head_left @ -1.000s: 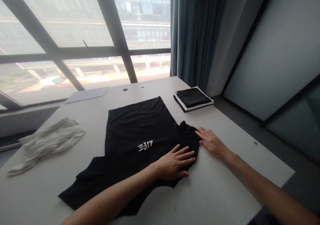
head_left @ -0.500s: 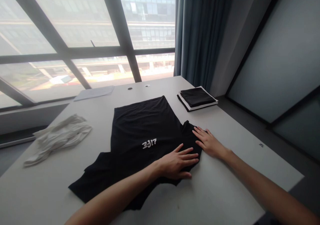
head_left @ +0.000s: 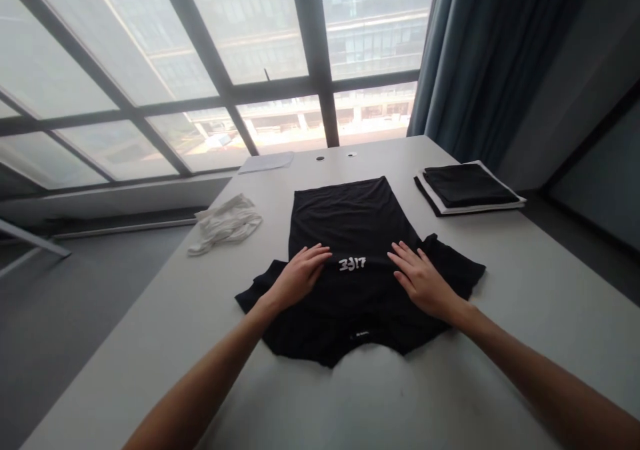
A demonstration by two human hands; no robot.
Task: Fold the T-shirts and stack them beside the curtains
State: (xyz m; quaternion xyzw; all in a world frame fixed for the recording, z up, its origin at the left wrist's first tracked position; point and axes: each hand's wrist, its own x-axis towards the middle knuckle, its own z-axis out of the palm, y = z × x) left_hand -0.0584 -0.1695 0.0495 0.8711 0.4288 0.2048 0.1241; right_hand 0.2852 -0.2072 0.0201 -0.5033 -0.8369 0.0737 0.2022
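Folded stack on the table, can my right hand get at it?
Probably yes: only the black shirt's sleeve and tabletop seem to lie between the right hand and the folded stack.

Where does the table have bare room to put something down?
Right of the shirt, nearer than the stack; and left of the left forearm, nearer than the white cloth. Crowded: the middle, with left hand and right hand over the shirt.
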